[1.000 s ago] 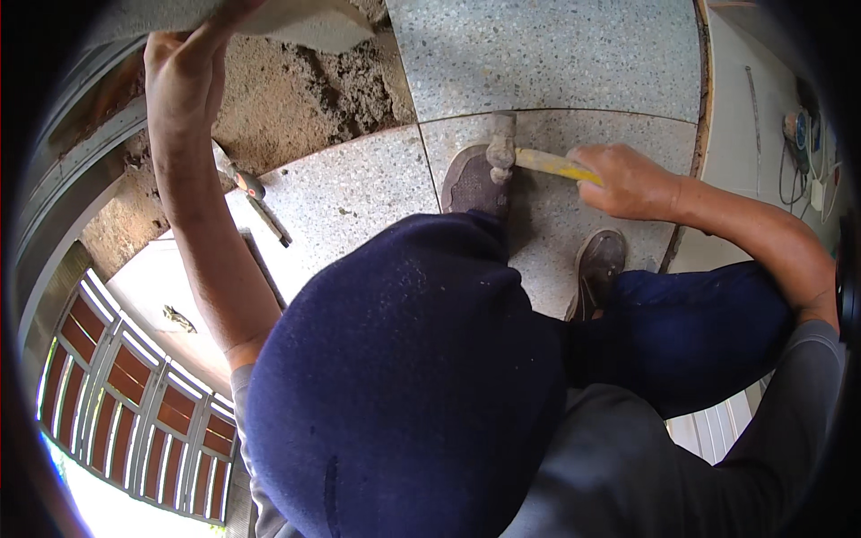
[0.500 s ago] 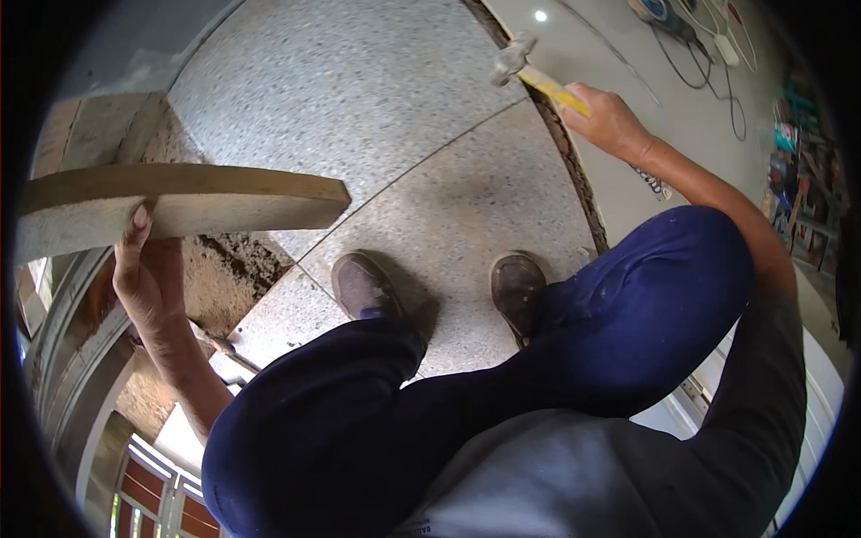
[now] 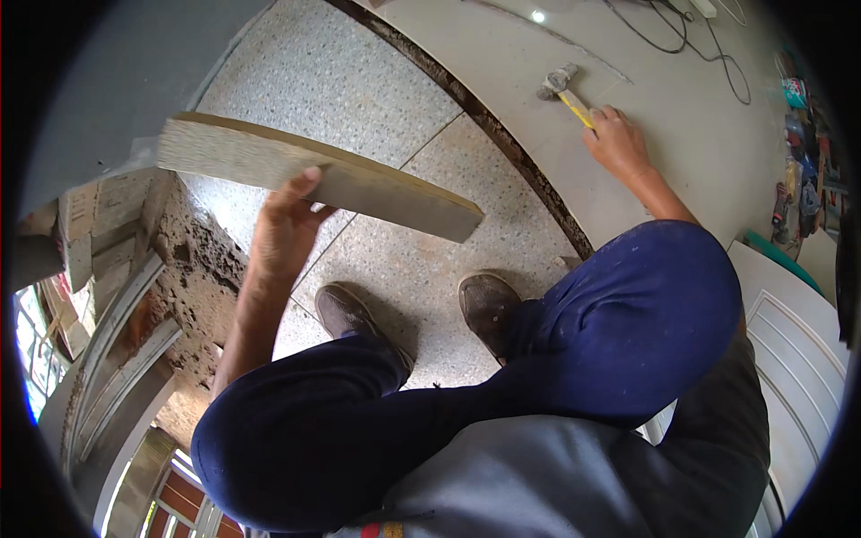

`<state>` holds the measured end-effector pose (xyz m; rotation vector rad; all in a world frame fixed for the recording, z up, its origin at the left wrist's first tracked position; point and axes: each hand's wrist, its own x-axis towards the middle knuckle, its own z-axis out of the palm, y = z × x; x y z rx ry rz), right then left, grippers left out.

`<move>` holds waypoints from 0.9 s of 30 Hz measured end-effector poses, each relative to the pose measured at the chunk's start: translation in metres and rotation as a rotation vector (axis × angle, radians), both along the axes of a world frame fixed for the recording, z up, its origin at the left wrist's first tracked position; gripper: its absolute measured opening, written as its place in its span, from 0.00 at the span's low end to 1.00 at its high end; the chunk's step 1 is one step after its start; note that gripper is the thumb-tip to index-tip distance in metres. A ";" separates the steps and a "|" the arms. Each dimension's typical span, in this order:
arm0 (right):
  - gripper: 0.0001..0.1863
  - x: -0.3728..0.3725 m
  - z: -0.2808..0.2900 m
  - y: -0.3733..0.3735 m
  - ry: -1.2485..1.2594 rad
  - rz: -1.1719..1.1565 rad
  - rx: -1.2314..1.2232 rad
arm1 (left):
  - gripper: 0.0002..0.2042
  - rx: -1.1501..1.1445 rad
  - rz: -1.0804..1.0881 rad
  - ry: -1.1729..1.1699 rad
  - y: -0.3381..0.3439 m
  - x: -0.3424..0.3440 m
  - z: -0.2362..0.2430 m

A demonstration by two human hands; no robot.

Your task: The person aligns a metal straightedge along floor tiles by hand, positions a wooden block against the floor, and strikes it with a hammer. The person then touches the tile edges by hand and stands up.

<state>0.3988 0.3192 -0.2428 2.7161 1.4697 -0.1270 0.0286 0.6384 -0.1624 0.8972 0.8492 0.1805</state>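
My left hand (image 3: 282,229) is closed on a long wooden plank (image 3: 386,190), with the thumb along its near face. The plank is tilted, its right end lower in the picture, and is held above the speckled floor tiles (image 3: 484,170). At the upper right my right hand (image 3: 619,148) is wrapped round the yellow handle of a hammer (image 3: 575,106). The grey hammer head lies over the smooth beige floor; I cannot tell whether it touches. Part of the speckled floor is hidden behind the plank.
A dirt-filled gap (image 3: 502,134) runs between the speckled and beige floors. Bare soil (image 3: 202,305) lies at the left, beside metal frame rails (image 3: 117,332). A thin rod (image 3: 547,40) and a dark cable (image 3: 686,45) lie on the beige floor. Assorted tools (image 3: 803,170) stand far right.
The plank has swung right with my left hand, and its right end has dropped lower. My right hand has carried the hammer to the right over the beige floor. The view has turned.
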 end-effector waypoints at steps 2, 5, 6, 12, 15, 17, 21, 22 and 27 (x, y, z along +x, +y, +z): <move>0.18 -0.023 0.011 0.012 -0.083 0.147 0.137 | 0.22 -0.082 -0.007 -0.014 -0.017 0.015 -0.009; 0.29 -0.084 0.036 0.062 0.576 0.311 0.465 | 0.23 -0.143 -0.027 -0.012 -0.036 0.025 -0.018; 0.36 -0.105 0.035 0.073 0.696 0.310 0.476 | 0.23 -0.164 -0.049 -0.046 -0.039 0.029 -0.017; 0.41 -0.136 0.040 0.089 0.764 0.267 0.347 | 0.27 -0.218 -0.070 -0.089 -0.044 0.046 -0.019; 0.38 -0.103 0.049 0.074 0.695 0.165 0.368 | 0.29 -0.023 -0.107 0.079 -0.032 0.021 -0.005; 0.35 -0.074 0.053 0.067 0.686 0.037 0.347 | 0.22 0.335 -0.135 0.276 -0.007 -0.030 -0.020; 0.36 0.004 0.028 0.024 0.398 -0.156 0.350 | 0.16 0.754 0.037 0.833 0.018 -0.132 -0.074; 0.36 0.018 0.025 0.015 0.395 -0.152 0.341 | 0.15 0.883 0.053 0.902 0.022 -0.156 -0.092; 0.39 0.067 0.001 -0.009 0.258 -0.255 0.341 | 0.11 0.988 0.143 1.057 0.014 -0.197 -0.127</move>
